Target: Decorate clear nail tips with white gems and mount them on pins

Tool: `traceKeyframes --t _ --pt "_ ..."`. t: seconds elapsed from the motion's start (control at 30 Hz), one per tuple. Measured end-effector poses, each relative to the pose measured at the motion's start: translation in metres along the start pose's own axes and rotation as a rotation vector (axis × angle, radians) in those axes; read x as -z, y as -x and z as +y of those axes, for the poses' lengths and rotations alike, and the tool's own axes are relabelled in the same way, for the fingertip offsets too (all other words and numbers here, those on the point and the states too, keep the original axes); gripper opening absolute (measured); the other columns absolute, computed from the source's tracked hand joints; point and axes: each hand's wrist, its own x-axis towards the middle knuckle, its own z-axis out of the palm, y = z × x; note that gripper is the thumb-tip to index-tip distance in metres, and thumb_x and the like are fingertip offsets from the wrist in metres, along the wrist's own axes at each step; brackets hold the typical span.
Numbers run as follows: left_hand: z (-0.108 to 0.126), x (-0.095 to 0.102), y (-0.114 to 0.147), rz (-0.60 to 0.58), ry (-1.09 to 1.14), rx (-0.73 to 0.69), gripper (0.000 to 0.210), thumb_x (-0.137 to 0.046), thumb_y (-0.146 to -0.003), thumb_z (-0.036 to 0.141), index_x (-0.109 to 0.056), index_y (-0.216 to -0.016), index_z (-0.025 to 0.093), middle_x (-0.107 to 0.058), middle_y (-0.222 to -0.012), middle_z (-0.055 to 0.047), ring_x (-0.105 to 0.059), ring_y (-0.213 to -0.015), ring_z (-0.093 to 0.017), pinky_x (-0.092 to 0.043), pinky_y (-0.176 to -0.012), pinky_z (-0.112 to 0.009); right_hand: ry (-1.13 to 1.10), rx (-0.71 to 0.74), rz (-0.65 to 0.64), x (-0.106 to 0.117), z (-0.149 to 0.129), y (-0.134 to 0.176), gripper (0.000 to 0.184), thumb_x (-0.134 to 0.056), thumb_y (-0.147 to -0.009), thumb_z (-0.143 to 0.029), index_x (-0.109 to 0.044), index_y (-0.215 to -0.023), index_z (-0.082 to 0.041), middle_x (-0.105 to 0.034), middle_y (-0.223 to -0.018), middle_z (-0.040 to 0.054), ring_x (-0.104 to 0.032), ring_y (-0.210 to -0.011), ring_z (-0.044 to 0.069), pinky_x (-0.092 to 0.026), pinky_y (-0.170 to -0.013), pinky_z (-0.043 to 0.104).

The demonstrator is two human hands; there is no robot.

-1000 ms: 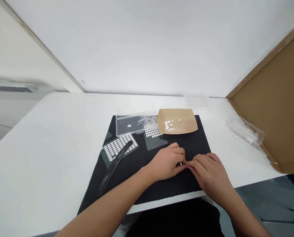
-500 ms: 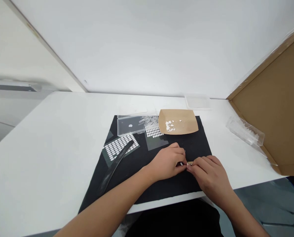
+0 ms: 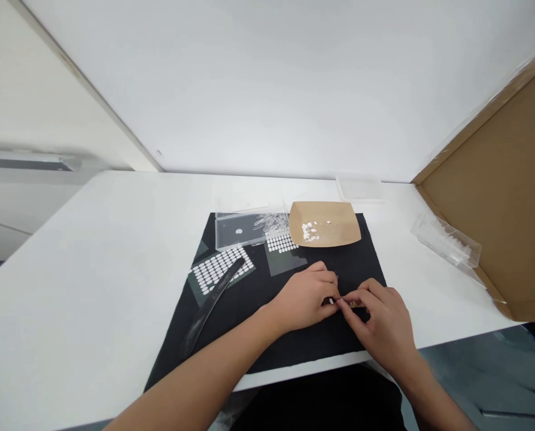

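Observation:
Over the black mat [image 3: 258, 317], my left hand [image 3: 307, 298] is closed, with thumb and forefinger pinched together. A small white oval piece [image 3: 331, 301] shows by its fingertips. My right hand [image 3: 381, 312] meets it, its thumb and forefinger pressed together at the same spot; what they pinch is too small and hidden to name. Below the right fingers a small tan strip [image 3: 358, 305] shows in part. Behind the hands, a brown paper tray [image 3: 343, 224] holds small white bits. To the left lies a sheet of white oval stickers [image 3: 220, 269], partly under a curved black nail file [image 3: 209, 308].
A clear plastic box [image 3: 229, 239] with slender clear pieces [image 3: 271, 222] stands at the mat's back edge, beside a second sticker sheet [image 3: 288, 262]. To the right are another clear box [image 3: 447, 239] and a large cardboard box [image 3: 501, 179]. A translucent lid [image 3: 359, 187] lies near the wall.
My right hand's fingers have shifted and spread somewhat, its thumb now stretched toward the left fingertips. The left hand keeps its pinch in nearly the same place.

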Motion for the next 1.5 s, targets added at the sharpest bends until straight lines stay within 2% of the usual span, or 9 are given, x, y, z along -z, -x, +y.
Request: traceKeyframes --t 0.53,0.8,0.97,1.03,1.13,1.2,1.33,1.43,1.5 --pt "0.000 0.000 0.000 -0.015 -0.009 0.011 0.006 -0.076 -0.086 0.013 -0.077 -0.084 0.019 -0.074 -0.091 -0.002 -0.059 -0.091 -0.020 -0.051 -0.082 -0.031 0.116 -0.015 -0.011 -0.013 -0.013 -0.001 0.025 -0.059 -0.100 -0.022 -0.059 -0.076 -0.022 -0.061 -0.076 0.0001 -0.053 -0.067 0.018 -0.030 -0.069 0.035" --pt "-0.001 0.001 0.001 0.013 0.002 -0.014 0.005 -0.078 -0.088 0.020 -0.076 -0.084 0.019 -0.072 -0.090 -0.003 -0.059 -0.091 -0.019 -0.051 -0.080 -0.029 -0.032 0.013 -0.048 0.002 0.004 -0.008 0.019 -0.067 -0.101 -0.033 -0.067 -0.085 -0.023 -0.064 -0.079 -0.0011 -0.060 -0.073 0.017 -0.035 -0.072 0.034" --pt "0.000 0.004 0.002 -0.011 -0.043 -0.033 0.005 -0.079 -0.090 0.026 -0.078 -0.089 0.021 -0.071 -0.091 -0.003 -0.059 -0.091 -0.019 -0.051 -0.080 -0.030 -0.039 -0.080 0.185 0.006 0.026 -0.013 0.028 -0.061 -0.104 -0.035 -0.063 -0.079 -0.023 -0.059 -0.071 -0.0023 -0.053 -0.065 0.015 -0.039 -0.069 0.032" --pt "0.001 0.007 0.002 -0.018 -0.072 -0.042 0.015 -0.084 -0.088 0.035 -0.078 -0.093 0.022 -0.072 -0.094 -0.004 -0.060 -0.093 -0.020 -0.051 -0.078 -0.031 -0.034 -0.126 0.278 0.004 0.035 -0.015 0.028 -0.060 -0.104 -0.034 -0.061 -0.079 -0.022 -0.058 -0.070 -0.0023 -0.054 -0.066 0.015 -0.041 -0.068 0.031" --pt "0.003 0.017 0.002 -0.002 -0.122 -0.069 0.036 -0.086 -0.083 0.054 -0.078 -0.096 0.021 -0.072 -0.095 -0.005 -0.060 -0.092 -0.022 -0.051 -0.073 -0.031 -0.040 -0.201 0.379 0.002 0.048 -0.017 0.027 -0.061 -0.102 -0.036 -0.060 -0.078 -0.022 -0.058 -0.071 -0.0022 -0.054 -0.066 0.015 -0.042 -0.068 0.030" --pt "0.002 0.029 0.002 0.029 -0.175 -0.089 0.041 -0.080 -0.087 0.060 -0.078 -0.096 0.020 -0.072 -0.093 -0.005 -0.061 -0.089 -0.021 -0.050 -0.070 -0.031 -0.056 -0.280 0.426 0.001 0.055 -0.017 0.029 -0.061 -0.101 -0.038 -0.060 -0.077 -0.022 -0.059 -0.071 -0.0018 -0.055 -0.067 0.016 -0.043 -0.068 0.030" --pt "-0.010 0.061 0.004 0.137 -0.419 -0.009 0.030 -0.057 -0.106 0.037 -0.076 -0.091 0.019 -0.072 -0.090 -0.007 -0.063 -0.091 -0.021 -0.050 -0.074 -0.031 -0.132 -0.470 0.431 -0.004 0.070 -0.012 0.032 -0.062 -0.098 -0.045 -0.061 -0.075 -0.022 -0.059 -0.070 -0.0018 -0.054 -0.066 0.016 -0.043 -0.068 0.031" --pt "-0.026 0.089 0.012 0.157 -0.648 0.173 0.028 -0.054 -0.105 0.030 -0.074 -0.090 0.018 -0.072 -0.090 -0.008 -0.062 -0.093 -0.025 -0.049 -0.072 -0.033 -0.202 -0.548 0.400 -0.010 0.079 -0.008 0.033 -0.063 -0.098 -0.048 -0.063 -0.078 -0.022 -0.060 -0.069 -0.0021 -0.053 -0.064 0.016 -0.042 -0.065 0.030" --pt "-0.034 0.104 0.018 0.112 -0.686 0.300 0.022 -0.055 -0.102 0.029 -0.074 -0.095 0.019 -0.073 -0.095 -0.008 -0.063 -0.098 -0.026 -0.048 -0.071 -0.032 -0.219 -0.559 0.405 -0.013 0.082 -0.007 0.034 -0.064 -0.098 -0.050 -0.064 -0.078 -0.022 -0.060 -0.069 -0.0017 -0.053 -0.064 0.016 -0.042 -0.065 0.030"
